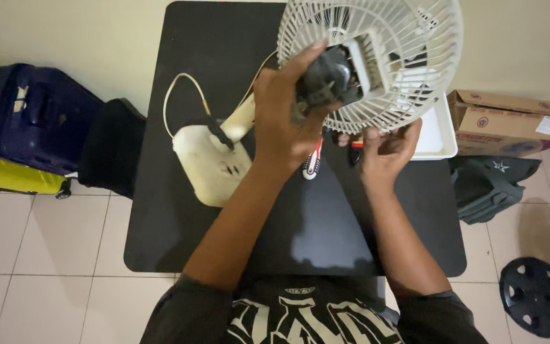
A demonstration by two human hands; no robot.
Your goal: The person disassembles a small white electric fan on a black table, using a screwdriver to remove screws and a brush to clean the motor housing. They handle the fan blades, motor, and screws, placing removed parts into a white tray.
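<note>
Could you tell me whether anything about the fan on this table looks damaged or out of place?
Yes. The fan is in pieces: the left hand holds the dark motor with the white grille lifted off the black table, while the cream base lies apart on it, joined only by a cord. The right hand steadies the grille's lower rim.

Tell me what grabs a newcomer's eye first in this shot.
The white fan grille, held up over the far end of the black table, stands out first. The left hand grips the dark motor housing at its back, and the right hand steadies the rim from below. The cream fan base with its cord lies on the table, left of the hands.
</note>
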